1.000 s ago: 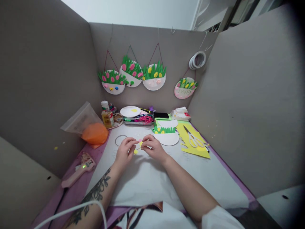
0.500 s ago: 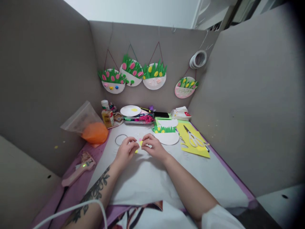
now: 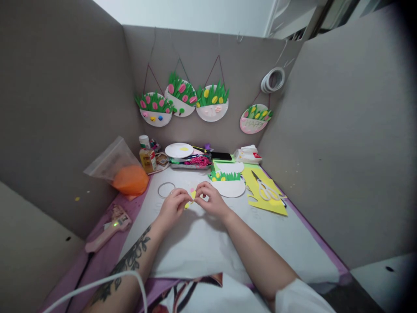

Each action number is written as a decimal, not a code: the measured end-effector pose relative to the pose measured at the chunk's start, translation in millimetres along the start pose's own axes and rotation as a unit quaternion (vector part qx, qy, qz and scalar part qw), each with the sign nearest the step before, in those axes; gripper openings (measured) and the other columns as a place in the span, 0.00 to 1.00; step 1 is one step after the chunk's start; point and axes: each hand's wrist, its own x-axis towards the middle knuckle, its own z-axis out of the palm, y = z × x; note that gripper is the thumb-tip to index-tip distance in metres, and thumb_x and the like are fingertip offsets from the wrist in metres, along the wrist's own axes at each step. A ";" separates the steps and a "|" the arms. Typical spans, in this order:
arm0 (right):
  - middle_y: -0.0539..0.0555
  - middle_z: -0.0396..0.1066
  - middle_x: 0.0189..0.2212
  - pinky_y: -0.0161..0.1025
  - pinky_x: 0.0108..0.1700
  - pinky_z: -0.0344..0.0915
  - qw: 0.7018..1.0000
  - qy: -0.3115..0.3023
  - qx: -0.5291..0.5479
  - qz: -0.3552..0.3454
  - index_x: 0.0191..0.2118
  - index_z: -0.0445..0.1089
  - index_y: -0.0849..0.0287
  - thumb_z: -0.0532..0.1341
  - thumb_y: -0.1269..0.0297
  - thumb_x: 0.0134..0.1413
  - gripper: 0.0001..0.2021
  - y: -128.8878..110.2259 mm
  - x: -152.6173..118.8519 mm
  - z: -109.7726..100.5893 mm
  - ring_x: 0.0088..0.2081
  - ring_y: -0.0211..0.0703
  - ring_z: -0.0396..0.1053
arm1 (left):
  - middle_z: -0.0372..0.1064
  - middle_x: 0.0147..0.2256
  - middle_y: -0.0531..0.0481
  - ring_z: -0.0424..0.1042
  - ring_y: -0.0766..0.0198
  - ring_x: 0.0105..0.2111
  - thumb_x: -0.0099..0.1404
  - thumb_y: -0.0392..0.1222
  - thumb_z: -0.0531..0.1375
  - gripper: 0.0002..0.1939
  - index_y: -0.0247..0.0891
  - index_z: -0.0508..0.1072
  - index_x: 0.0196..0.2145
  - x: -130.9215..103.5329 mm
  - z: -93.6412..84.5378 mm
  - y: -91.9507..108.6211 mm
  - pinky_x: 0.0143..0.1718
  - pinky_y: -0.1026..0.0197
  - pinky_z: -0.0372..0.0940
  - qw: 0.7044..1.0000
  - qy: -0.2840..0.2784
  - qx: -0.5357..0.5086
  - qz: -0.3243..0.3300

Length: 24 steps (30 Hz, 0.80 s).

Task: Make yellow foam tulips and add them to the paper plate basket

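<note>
Above the middle of the white-covered table, my left hand and my right hand meet with bent, pinched fingers. Between their fingertips is a small yellow paper piece, mostly hidden by the fingers. A pink bit shows just behind it, and a second yellow piece lies by my left fingertips. Just beyond my right hand lies a white half plate with green paper grass and yellow ovals along its straight edge. A thin dark ring rests left of my left hand.
White-handled scissors lie on yellow paper at the right. A pink glue gun and a bag of orange material sit left. Behind are a bottle, a supply tray and hanging plate crafts.
My fingertips have come closer together around the yellow piece, with my left hand shifting slightly right. The view has moved a little; the other things stay in place.
</note>
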 end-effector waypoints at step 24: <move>0.51 0.67 0.27 0.35 0.34 0.61 0.971 0.085 0.105 0.195 0.26 0.69 0.60 0.61 0.63 0.45 0.06 10.1 1.2 22.0 0.31 0.38 0.64 | 0.69 0.28 0.50 0.66 0.63 0.30 0.56 0.47 0.56 0.12 0.35 0.72 0.28 3.5 14.0 -11.5 0.34 0.62 0.61 0.955 0.091 -0.110 -0.258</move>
